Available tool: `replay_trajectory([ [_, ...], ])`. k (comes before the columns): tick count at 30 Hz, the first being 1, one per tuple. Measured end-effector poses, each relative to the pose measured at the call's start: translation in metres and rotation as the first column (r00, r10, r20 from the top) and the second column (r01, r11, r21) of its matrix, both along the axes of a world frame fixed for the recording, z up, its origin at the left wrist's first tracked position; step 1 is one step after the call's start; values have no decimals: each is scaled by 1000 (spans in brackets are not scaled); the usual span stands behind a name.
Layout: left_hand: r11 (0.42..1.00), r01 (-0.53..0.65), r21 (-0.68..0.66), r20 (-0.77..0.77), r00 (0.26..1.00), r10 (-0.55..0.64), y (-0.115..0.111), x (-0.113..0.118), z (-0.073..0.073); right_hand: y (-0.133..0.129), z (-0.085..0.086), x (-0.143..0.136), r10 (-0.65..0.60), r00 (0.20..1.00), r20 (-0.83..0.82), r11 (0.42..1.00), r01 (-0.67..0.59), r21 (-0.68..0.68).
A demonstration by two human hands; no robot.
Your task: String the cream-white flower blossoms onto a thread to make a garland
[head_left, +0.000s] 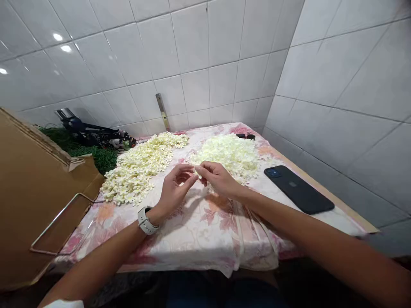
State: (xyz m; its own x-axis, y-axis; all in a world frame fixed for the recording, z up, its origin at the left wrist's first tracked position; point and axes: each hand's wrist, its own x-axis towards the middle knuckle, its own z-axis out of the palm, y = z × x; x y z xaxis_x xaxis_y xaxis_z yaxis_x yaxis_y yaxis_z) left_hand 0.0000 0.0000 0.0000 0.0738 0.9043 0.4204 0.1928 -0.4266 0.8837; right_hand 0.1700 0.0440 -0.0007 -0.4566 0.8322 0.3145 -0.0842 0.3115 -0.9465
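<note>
My left hand [176, 185], with a pale watch [147, 220] on its wrist, meets my right hand [220, 177] above the middle of the table. Between their fingertips is a small pale flower [196, 170], mostly covered by the fingers. Both hands are closed in a pinch on it. Just beyond my right hand lies a heap of loose whitish petals [229, 152]. To the left of my left hand spreads a long pile of cream flowers with yellow centres [136, 173].
A black phone [297, 190] lies on the flowered tablecloth [199, 231] at the right. A cardboard box [41, 192] stands at the left, near green artificial foliage [93, 156] and a dark folded umbrella [86, 128]. A metal ruler [162, 112] leans against the tiled wall [221, 81].
</note>
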Motion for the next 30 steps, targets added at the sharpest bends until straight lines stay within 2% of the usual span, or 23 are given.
replay_trajectory([
  [5,998,-47,31,63,997,45,3,-3,2,0,0,2,87,995,-57,990,-93,-104],
  [12,993,-121,-10,40,992,121,4,-5,2,-1,-7,-5,65,990,-123,972,-90,-215],
  [17,991,-132,-21,24,991,132,3,-6,3,-6,-11,-9,-9,992,-123,988,-11,-157],
  [23,999,5,-45,-4,1000,-5,-1,0,1,-8,-7,-5,-126,986,-109,990,119,-69],
  [26,997,23,-71,53,998,-19,-2,2,0,-8,-5,-4,-112,992,-64,994,112,-8],
  [30,993,13,-116,90,996,-3,-1,1,6,-6,-6,-4,-72,997,-28,994,69,-82],
])
